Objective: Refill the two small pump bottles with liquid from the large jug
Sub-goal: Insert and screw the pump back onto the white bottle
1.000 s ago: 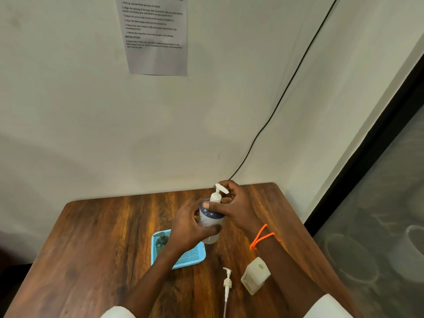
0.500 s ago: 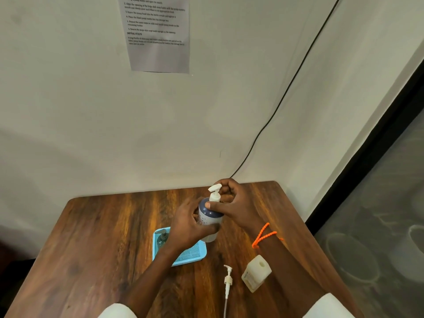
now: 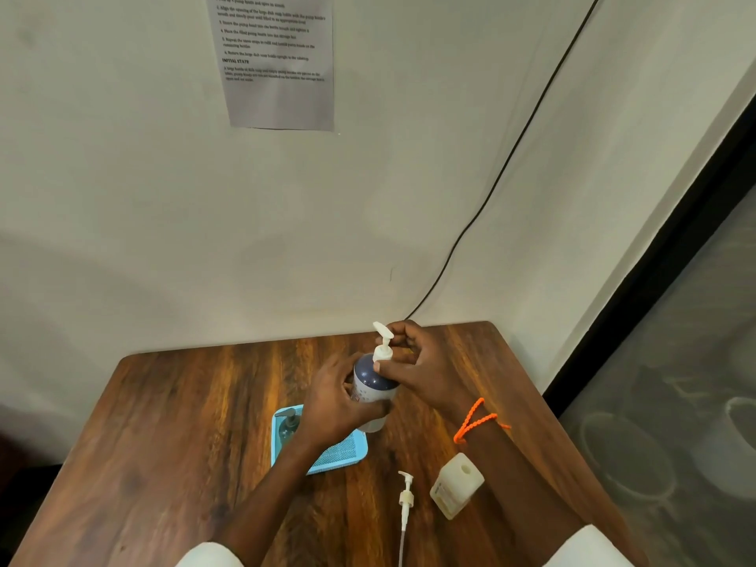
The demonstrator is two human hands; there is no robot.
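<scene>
A pump bottle (image 3: 370,384) with a dark blue shoulder and white body is held upright above the wooden table (image 3: 184,423). My left hand (image 3: 333,403) wraps around its body. My right hand (image 3: 425,368) grips its white pump head (image 3: 383,341) at the collar. A second, clear pump bottle (image 3: 288,427) with a grey pump stands in the blue tray (image 3: 339,454), partly behind my left wrist. A pale cream jug (image 3: 456,484) with an open round mouth lies on the table by my right forearm. A loose white pump with a long tube (image 3: 406,499) lies beside it.
The table meets a white wall at its far edge. A black cable (image 3: 511,153) runs down the wall to the table's back. A printed sheet (image 3: 278,63) hangs on the wall. A dark frame and glass panel (image 3: 675,362) border the right side.
The pump head's spout has turned, from pointing right to pointing left and back, while my right hand's fingers shifted on the collar. My left hand stays on the bottle.
</scene>
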